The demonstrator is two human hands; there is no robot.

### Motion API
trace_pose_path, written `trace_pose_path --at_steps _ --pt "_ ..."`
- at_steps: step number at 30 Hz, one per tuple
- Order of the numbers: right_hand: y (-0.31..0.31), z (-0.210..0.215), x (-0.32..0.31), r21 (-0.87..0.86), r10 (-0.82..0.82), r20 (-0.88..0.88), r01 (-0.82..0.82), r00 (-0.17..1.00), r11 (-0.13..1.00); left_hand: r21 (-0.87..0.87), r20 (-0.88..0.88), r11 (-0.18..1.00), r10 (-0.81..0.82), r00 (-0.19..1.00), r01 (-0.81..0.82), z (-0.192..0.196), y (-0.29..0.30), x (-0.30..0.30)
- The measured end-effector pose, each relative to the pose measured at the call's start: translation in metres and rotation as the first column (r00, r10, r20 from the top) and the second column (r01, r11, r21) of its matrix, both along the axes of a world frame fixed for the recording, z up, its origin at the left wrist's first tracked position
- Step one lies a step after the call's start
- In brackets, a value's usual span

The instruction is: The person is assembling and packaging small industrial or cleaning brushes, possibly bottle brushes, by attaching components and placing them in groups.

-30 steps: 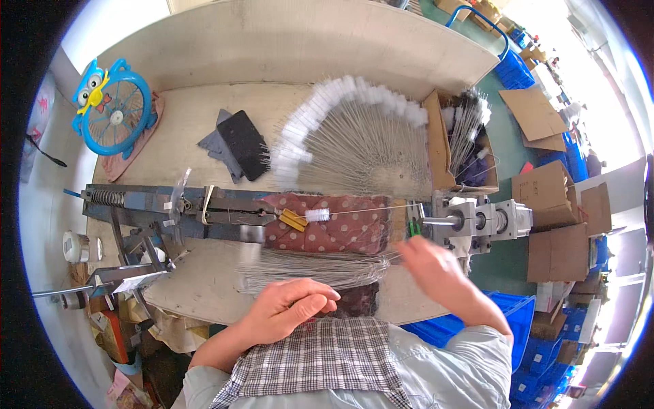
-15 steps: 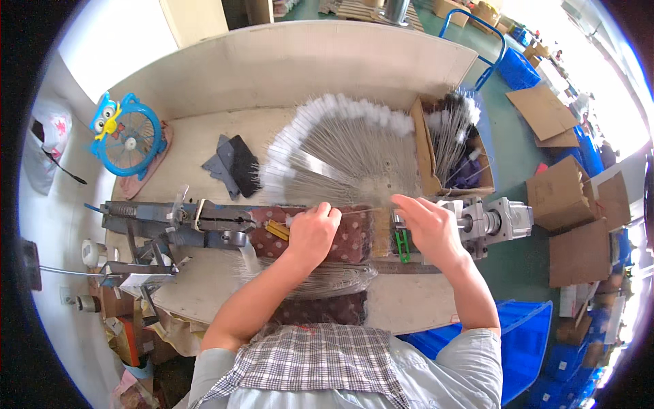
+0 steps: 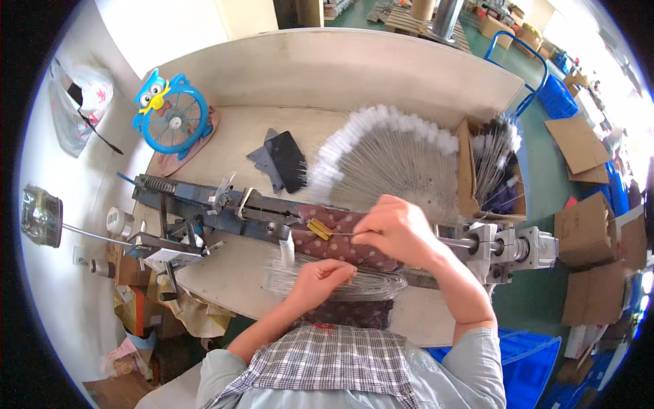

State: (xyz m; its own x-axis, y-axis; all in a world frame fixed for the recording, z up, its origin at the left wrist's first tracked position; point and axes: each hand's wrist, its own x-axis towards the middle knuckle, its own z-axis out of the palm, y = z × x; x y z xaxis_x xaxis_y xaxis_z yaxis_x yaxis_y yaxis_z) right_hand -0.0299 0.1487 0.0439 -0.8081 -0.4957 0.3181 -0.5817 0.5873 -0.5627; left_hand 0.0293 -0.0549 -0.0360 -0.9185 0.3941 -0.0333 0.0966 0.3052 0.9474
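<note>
My right hand point(image 3: 398, 232) is over the brown polka-dot cloth pad point(image 3: 371, 258), thumb and fingers pinched on a thin metal wire point(image 3: 343, 234). That wire runs left past a yellow block point(image 3: 319, 229) on the pad, toward the long metal clamp machine point(image 3: 262, 208). Nearer to me, my left hand point(image 3: 319, 283) has its fingertips pressed together beside a bundle of looped wires point(image 3: 371, 286); whether anything is between them is too small to make out. A white strip point(image 3: 287, 249) hangs from the machine close to the left hand.
Wire brushes with white fluffy tips point(image 3: 395, 153) lie fanned out at the back, beside a cardboard box point(image 3: 470, 201) of more brushes. A motor unit point(image 3: 521, 249) is at right. Further left are a dark flat slab point(image 3: 286, 161) and a blue owl-shaped fan point(image 3: 175, 123).
My left hand has come back from the yellow block to the wire bundle. My right hand has moved left from beside the motor unit and closed on the wire. The whole view has shifted.
</note>
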Motion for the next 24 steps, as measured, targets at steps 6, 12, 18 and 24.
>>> trace_pose_path --at_steps 6,12,18,24 --pt "-0.061 -0.030 -0.026 -0.061 -0.037 -0.078 0.032 0.996 0.998 0.440 0.898 0.377 -0.210 0.387 -0.815 -0.033 -0.060 -0.016" --pt "-0.085 -0.035 -0.027 -0.004 -0.090 -0.034 0.090 0.995 0.996 0.767 0.625 0.372 -0.244 0.742 -0.523 0.008 -0.093 -0.028" --pt "-0.085 -0.032 -0.030 0.043 -0.119 -0.081 0.123 0.990 0.991 -0.418 0.144 0.890 0.265 0.953 -0.184 -0.003 -0.051 -0.037" --pt "-0.078 -0.027 -0.022 -0.014 -0.076 -0.129 0.075 0.989 0.997 -0.083 0.202 0.959 0.282 0.938 -0.270 -0.035 -0.047 -0.034"
